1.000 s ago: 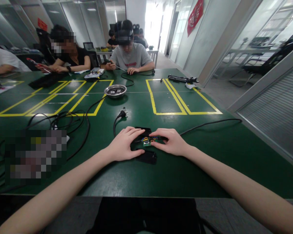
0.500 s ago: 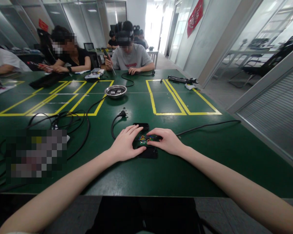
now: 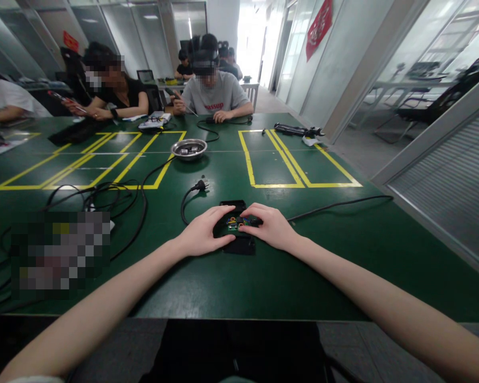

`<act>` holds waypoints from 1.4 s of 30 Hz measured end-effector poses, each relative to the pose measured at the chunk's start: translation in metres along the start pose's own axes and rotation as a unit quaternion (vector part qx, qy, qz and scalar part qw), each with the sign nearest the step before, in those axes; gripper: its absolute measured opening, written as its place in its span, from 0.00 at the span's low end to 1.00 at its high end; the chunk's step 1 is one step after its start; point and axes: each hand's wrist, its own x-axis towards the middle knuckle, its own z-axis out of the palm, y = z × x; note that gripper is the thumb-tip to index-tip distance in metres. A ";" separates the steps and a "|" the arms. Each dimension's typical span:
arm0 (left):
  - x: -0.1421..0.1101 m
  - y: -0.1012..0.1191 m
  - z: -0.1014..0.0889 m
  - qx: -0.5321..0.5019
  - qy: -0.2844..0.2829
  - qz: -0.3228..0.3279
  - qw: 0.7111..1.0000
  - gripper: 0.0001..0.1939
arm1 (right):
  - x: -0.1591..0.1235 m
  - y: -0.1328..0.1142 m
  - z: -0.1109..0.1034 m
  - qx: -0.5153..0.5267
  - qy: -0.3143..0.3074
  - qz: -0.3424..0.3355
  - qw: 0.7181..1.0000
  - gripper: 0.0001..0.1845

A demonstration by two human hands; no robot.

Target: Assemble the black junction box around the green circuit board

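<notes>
A small green circuit board [image 3: 232, 224] with copper-coloured coils lies between my hands on the green table. My right hand [image 3: 274, 226] pinches the board's right end between thumb and fingers, where a black cable [image 3: 335, 206] runs off to the right. Around the board's left end curves my left hand [image 3: 203, 232], thumb and fingers spread apart. Its fingertips are near the far black case half [image 3: 239, 204], and its thumb lies at the edge of the near black case half [image 3: 239, 246]. Whether the left fingers press on anything is hidden.
Beyond my left hand lies a black plug [image 3: 201, 185] on its cord. A metal bowl [image 3: 189, 149] holds small metal parts. Coiled black cables [image 3: 115, 194] lie at left beside a blurred-out object [image 3: 64, 250]. Yellow tape [image 3: 277, 186] marks the table. Across it, a co-worker [image 3: 219, 93] holds a screwdriver.
The board and both case halves have shifted slightly away from me, along with my hands. My left thumb and fingers curve more closely around the board's end.
</notes>
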 end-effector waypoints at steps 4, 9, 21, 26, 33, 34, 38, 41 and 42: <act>0.003 -0.004 0.000 0.000 0.003 0.004 1.000 0.30 | 0.001 -0.002 0.002 0.005 0.010 0.006 1.000 0.08; 0.005 -0.002 -0.001 0.009 0.006 0.003 1.000 0.26 | 0.003 -0.003 0.002 0.061 0.024 0.000 0.998 0.05; 0.006 0.001 -0.007 0.035 0.053 0.022 0.998 0.12 | 0.000 -0.001 -0.006 0.081 -0.002 -0.031 0.996 0.09; 0.007 -0.003 -0.012 0.048 0.031 -0.028 0.998 0.06 | 0.001 -0.003 -0.003 0.082 0.024 -0.035 0.996 0.08; 0.007 -0.001 -0.010 0.091 0.014 -0.038 0.995 0.07 | -0.002 -0.008 -0.004 0.095 -0.009 0.000 0.995 0.25; 0.007 -0.001 -0.009 0.097 0.017 -0.040 0.994 0.07 | -0.003 -0.008 -0.004 0.084 -0.012 0.004 0.996 0.28; 0.009 -0.002 -0.009 0.118 0.021 -0.042 0.992 0.07 | -0.003 -0.009 -0.004 0.054 -0.013 0.016 0.998 0.31; 0.009 -0.003 -0.009 0.125 0.015 -0.042 0.991 0.08 | -0.003 -0.009 -0.005 0.046 -0.013 0.022 0.999 0.31; 0.009 -0.003 -0.009 0.125 0.014 -0.042 0.991 0.08 | -0.003 -0.009 -0.005 0.045 -0.014 0.022 0.999 0.30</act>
